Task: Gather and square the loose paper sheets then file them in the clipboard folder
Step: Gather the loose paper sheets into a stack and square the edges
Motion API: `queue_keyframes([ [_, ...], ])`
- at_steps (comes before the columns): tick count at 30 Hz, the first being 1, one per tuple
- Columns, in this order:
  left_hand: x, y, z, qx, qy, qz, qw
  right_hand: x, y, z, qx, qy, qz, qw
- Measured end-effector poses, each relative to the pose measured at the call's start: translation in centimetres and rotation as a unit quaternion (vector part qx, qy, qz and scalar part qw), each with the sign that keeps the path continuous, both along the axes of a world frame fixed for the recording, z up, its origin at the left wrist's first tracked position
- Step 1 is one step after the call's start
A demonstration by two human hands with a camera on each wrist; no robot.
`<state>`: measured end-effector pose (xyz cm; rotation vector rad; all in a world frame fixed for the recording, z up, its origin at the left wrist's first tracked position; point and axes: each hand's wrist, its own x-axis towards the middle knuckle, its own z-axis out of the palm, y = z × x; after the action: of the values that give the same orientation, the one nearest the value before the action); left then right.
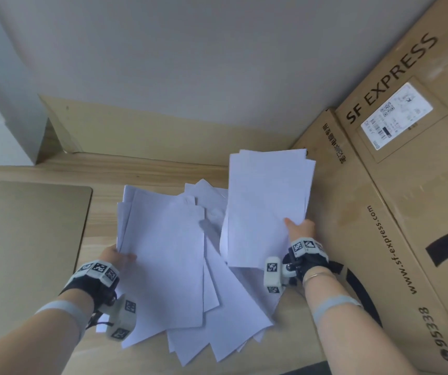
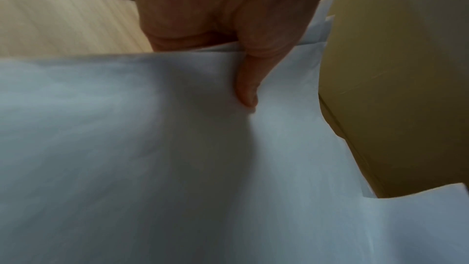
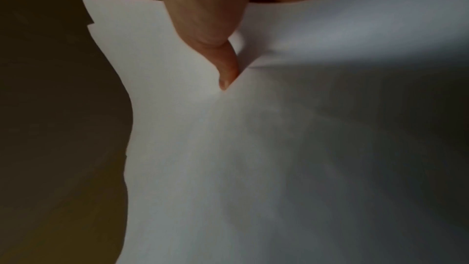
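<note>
White paper sheets lie fanned across the wooden desk [image 1: 147,171]. My left hand [image 1: 117,257] pinches the near-left corner of a left batch of sheets [image 1: 163,253], thumb on top; the left wrist view shows the thumb [image 2: 247,79] pressing the paper [image 2: 152,148]. My right hand [image 1: 298,228] pinches a smaller sheaf [image 1: 268,204] by its lower right edge and holds it raised above the pile; in the right wrist view the thumb [image 3: 225,63] dents the sheets [image 3: 253,148]. More loose sheets [image 1: 233,307] lie underneath. A tan flat board [image 1: 27,253], possibly the clipboard folder, lies at left.
A large SF Express cardboard box [image 1: 407,212] stands along the right, close to my right hand. Flat cardboard [image 1: 163,131] leans on the wall behind the desk. A white block [image 1: 0,117] stands at the far left.
</note>
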<state>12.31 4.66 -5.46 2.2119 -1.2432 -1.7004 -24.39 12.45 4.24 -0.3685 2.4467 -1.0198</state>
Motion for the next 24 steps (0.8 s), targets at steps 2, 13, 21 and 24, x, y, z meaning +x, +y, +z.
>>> queue_keyframes([
  [2,0.0,0.0,-0.1,0.000,0.001,0.000,1.000,0.9,-0.3,-0.3,-0.016,-0.018,-0.002,1.000],
  [13,-0.4,0.0,-0.1,0.019,0.019,0.003,1.000,10.0,-2.1,-3.2,0.129,-0.082,0.217,0.964],
  [21,-0.9,0.4,0.5,0.003,0.031,-0.007,0.999,15.0,-2.1,-5.6,0.230,-0.108,0.296,0.921],
  [24,-0.7,0.5,0.1,0.004,0.054,0.007,0.999,14.3,-2.1,-6.4,0.209,-0.084,0.321,0.920],
])
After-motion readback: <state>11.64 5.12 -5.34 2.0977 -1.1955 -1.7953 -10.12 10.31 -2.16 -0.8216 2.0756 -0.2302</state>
